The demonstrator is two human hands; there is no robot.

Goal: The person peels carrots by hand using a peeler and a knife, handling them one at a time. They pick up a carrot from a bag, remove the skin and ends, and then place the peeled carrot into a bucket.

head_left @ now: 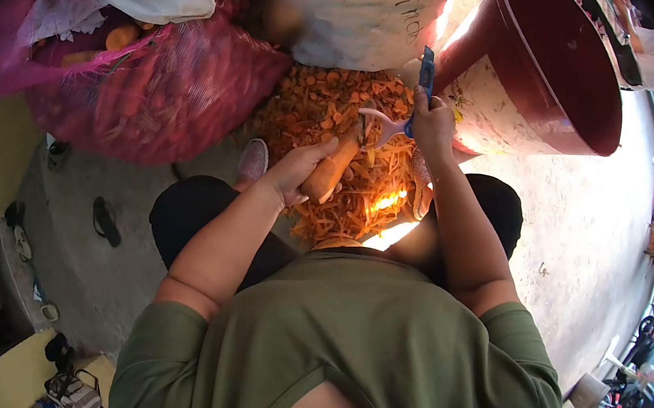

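My left hand (298, 171) is wrapped round a thick orange carrot (329, 173), which points up and to the right. In my right hand (434, 127) is a peeler (392, 125) with a pale head and a blue handle, its head close to the carrot's upper end. A blue cutter-like tool (428, 67) sticks up from the same hand. Below both hands lies a heap of orange peelings and carrot pieces (341, 94) on the ground between my feet.
A pink mesh sack (184, 94) full of carrots stands at the upper left. A white sack (353, 9) with handwriting is behind the heap. A large dark red tub (558, 78) leans at the upper right. A dark slipper (106, 222) lies on the floor at left.
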